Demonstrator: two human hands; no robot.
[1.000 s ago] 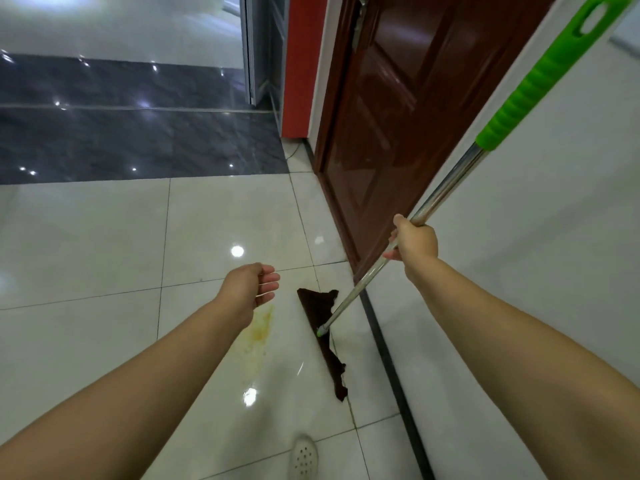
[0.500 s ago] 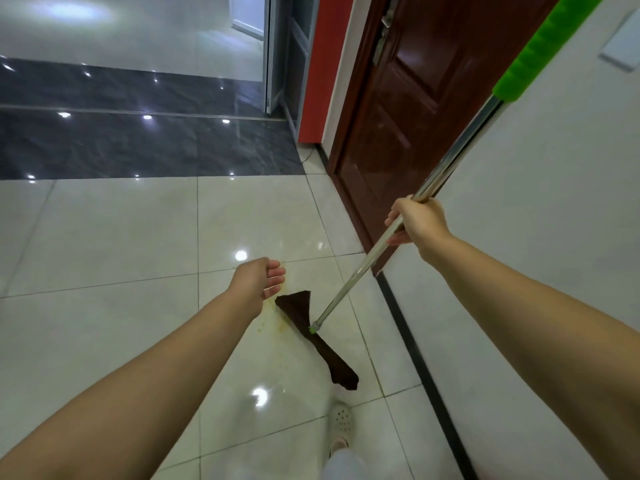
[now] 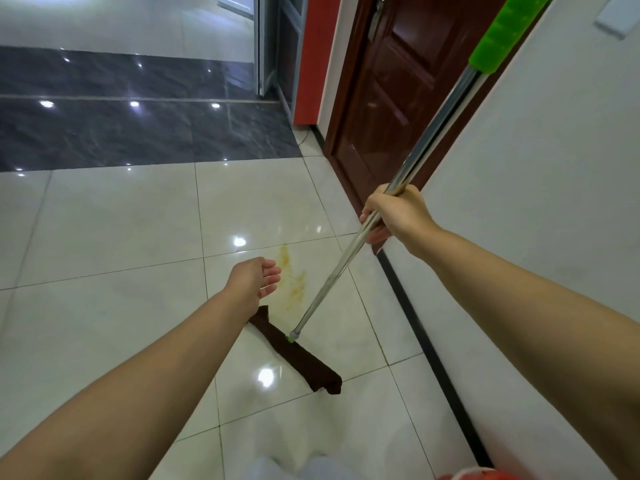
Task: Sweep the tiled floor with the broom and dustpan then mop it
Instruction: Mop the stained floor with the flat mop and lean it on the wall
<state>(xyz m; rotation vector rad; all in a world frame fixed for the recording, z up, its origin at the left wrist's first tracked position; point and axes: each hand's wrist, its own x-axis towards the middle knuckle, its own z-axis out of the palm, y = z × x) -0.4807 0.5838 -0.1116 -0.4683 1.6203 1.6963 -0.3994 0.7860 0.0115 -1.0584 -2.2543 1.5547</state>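
My right hand (image 3: pixel 394 214) grips the steel pole (image 3: pixel 349 252) of a flat mop, below its green grip (image 3: pixel 502 31) at the upper right. The dark brown mop head (image 3: pixel 298 355) lies flat on the white tiled floor (image 3: pixel 110 230), slanting from under my left forearm toward the lower right. A yellow smear (image 3: pixel 294 278) stains the tile just beyond the mop head. My left hand (image 3: pixel 258 280) hovers over the floor beside the smear, fingers relaxed and holding nothing. No broom or dustpan shows.
A dark red wooden door (image 3: pixel 391 95) stands shut ahead on the right, next to a white wall (image 3: pixel 536 188) with a black skirting strip (image 3: pixel 429 355). Dark grey tiles (image 3: pixel 138 133) cross the far floor. A red object (image 3: pixel 481 474) peeks in at the bottom edge.
The mop head has been pulled back toward me and turned more slantwise, uncovering the yellow smear. My right hand rose along with the pole. My left hand stayed free.
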